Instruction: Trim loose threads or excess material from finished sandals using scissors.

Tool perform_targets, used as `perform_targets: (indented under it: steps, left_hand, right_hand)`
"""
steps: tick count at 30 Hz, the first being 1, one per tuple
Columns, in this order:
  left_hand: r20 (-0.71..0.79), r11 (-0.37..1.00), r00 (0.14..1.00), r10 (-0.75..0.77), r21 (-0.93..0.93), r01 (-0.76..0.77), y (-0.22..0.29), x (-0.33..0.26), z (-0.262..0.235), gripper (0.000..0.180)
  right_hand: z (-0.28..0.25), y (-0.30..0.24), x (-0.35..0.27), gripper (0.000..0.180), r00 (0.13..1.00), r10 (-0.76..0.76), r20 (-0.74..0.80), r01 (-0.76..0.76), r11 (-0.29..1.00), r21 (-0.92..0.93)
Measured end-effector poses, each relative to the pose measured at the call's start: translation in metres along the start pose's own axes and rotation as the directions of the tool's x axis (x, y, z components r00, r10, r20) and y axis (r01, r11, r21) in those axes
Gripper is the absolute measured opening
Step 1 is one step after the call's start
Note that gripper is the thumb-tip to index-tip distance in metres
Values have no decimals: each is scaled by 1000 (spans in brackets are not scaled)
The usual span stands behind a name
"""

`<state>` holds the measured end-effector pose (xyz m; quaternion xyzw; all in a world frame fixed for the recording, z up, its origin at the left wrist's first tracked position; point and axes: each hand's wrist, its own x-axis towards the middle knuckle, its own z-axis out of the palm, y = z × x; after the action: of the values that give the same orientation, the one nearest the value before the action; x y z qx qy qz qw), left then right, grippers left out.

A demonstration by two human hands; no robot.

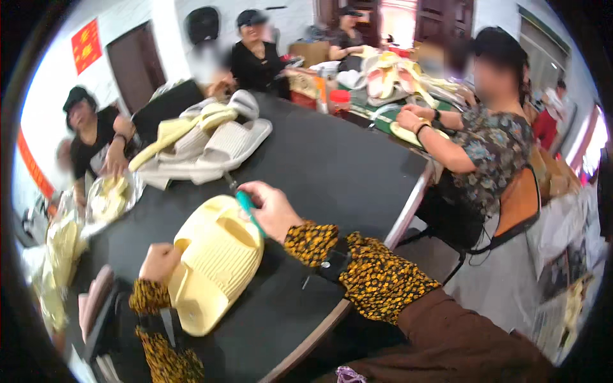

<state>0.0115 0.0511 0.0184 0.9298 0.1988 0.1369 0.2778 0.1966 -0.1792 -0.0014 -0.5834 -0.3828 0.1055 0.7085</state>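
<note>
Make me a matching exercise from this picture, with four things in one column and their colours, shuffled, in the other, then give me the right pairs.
Things:
1. Slipper at the left hand
2. Tool handle in the right hand
3. Jar lid
4. Chair back

Colours:
A. Green
B. Orange
C. Yellow
D. Red

Pairs: 1-C, 2-A, 3-D, 4-B

A white wall (56, 89) carries 1 red poster (86, 48) beside a brown door (136, 67). At the back, a doorway (397, 24) glows bright. An orange chair (522, 201) stands on grey floor (495, 290) near the black worktop (325, 159).
</note>
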Motion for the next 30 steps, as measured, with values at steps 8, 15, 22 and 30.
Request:
perform_targets:
  steps: [8, 15, 22, 30]
  left_hand:
    - [-164, 715, 953, -256, -695, 73, -18, 2, -22, 21]
    - [-309, 361, 855, -417, -919, -157, -16, 6, -29, 24]
    - [-281, 367, 869, -407, -922, -126, 19, 8, -5, 27]
    - [-348, 569, 889, -298, -812, -127, 37, 4, 12, 31]
  right_hand:
    - [-1, -22, -5, 41, 978, 192, -88, -176, 972, 156]
    - [-11, -22, -1, 38, 890, 225, -397, -49, 912, 407]
    - [-17, -17, 5, 45, 809, 397, -434, -174, 866, 468]
    - [-9, -12, 4, 24, 843, 464, -274, -266, 801, 537]
